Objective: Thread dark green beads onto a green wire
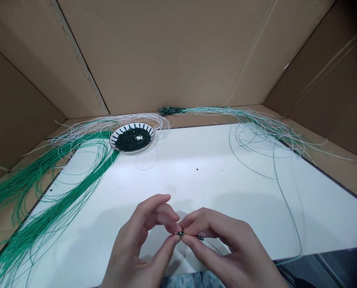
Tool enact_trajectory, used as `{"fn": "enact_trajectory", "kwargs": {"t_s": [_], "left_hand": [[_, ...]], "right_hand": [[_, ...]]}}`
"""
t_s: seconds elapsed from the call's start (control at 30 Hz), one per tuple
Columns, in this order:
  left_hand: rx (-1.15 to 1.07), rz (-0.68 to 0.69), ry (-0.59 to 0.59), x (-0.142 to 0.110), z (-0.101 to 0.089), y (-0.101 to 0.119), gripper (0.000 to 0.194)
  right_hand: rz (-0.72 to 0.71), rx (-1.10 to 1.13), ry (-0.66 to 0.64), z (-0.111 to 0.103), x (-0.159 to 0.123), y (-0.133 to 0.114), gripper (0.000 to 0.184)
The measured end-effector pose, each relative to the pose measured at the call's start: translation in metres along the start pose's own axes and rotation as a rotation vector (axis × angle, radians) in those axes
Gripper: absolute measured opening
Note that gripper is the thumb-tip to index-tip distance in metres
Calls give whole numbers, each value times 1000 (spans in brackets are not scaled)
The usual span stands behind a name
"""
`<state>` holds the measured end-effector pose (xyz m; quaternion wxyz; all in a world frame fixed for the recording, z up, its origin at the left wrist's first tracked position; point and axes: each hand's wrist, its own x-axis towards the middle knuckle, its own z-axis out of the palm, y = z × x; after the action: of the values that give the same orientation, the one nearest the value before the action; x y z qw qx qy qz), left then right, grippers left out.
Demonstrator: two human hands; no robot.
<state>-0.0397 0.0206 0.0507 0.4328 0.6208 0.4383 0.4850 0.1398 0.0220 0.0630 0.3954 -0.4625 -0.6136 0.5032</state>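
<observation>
Near the front edge of the white board, my left hand [148, 240] and my right hand [223, 244] meet fingertip to fingertip. Between them is a small string of dark beads [180, 233], pinched by thumb and fingers on both sides. More dark beads show beneath my right fingers. A thin cord [212, 245] runs from there toward my right palm and is partly hidden. The left hand's other fingers curl loosely above the pinch. How the beads sit on the cord is too small to make out.
On the white board [178, 176], a patterned dish [112, 141] holds dark beads. Green cords [67, 200] lie along the left, white cords [85, 130] behind them. A beaded bundle [170, 111] with pale cords stretches along the back right. Cardboard walls [178, 56] enclose the sides and back.
</observation>
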Motion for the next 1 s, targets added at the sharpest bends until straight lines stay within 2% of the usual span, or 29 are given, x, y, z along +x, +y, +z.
{"fn": "enact_trajectory", "kwargs": {"t_s": [0.1,0.27,0.4,0.47,0.57,0.63,0.83,1.0], "left_hand": [[-63,-31,-53,1,-1,-4,57],[-97,-109,-30,8,-3,-9,51],[23,-117,-150,16,-8,-10,17],[45,-91,-222,19,-9,-9,14],[75,-59,-264,21,-8,-8,17],[107,-48,-245,21,-5,-7,16],[131,-95,-75,16,13,-8,17],[47,-174,-86,17,21,-9,15]], "right_hand": [[44,51,33,-2,-2,4,11],[71,140,140,0,-7,8,10],[63,151,167,1,-7,9,8],[49,127,157,0,-7,10,7],[24,44,144,-3,-5,12,7],[13,-6,138,-3,-4,14,8],[-5,-6,180,0,-1,20,15],[-38,-25,144,-6,-2,24,16]]}}
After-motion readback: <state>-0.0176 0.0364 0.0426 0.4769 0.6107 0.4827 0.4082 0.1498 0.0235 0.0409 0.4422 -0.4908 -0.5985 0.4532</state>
